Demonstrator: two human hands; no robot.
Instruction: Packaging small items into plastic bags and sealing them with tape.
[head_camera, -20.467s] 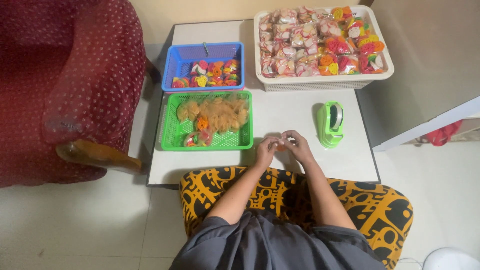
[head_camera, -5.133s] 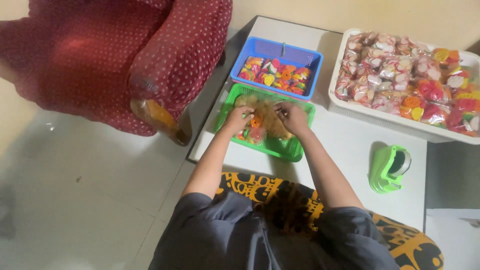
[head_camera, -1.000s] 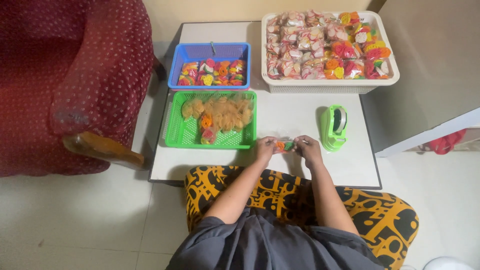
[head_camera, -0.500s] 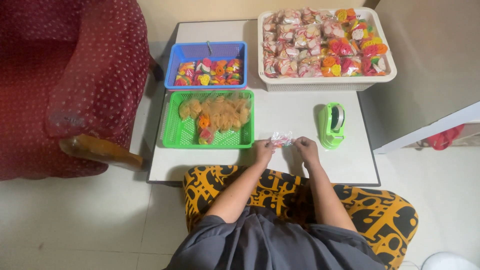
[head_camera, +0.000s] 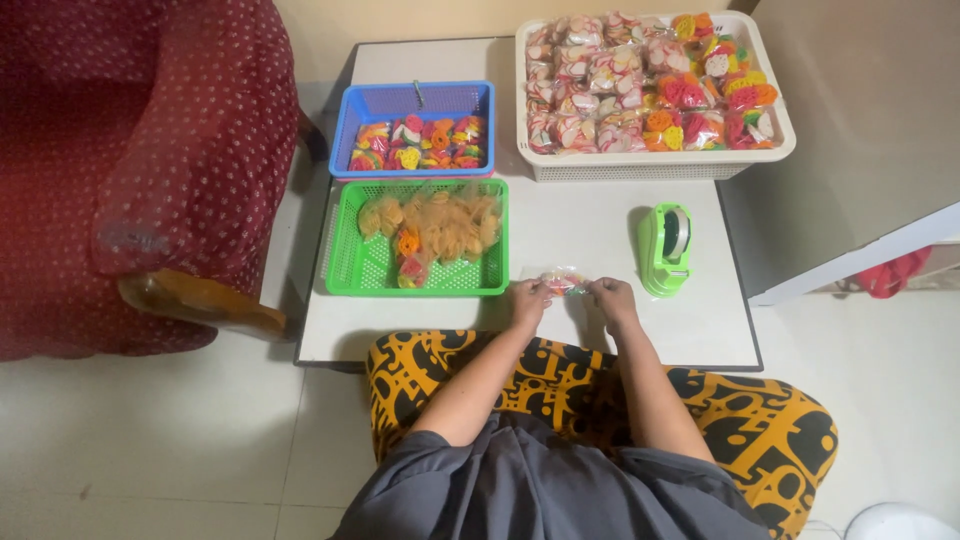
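Observation:
My left hand and my right hand rest on the white table near its front edge. Between them they pinch a small clear packet with colourful pieces inside, one hand at each end. A green tape dispenser stands just right of my right hand. Left of my left hand is a green basket holding pale orange crackers and a few coloured pieces.
A blue basket of colourful pieces sits behind the green one. A white tray full of filled packets stands at the back right. A red dotted armchair is on the left, a white panel on the right.
Both hands have stayed at the table's front edge. The small packet between them has shifted slightly and is now stretched out between the fingertips.

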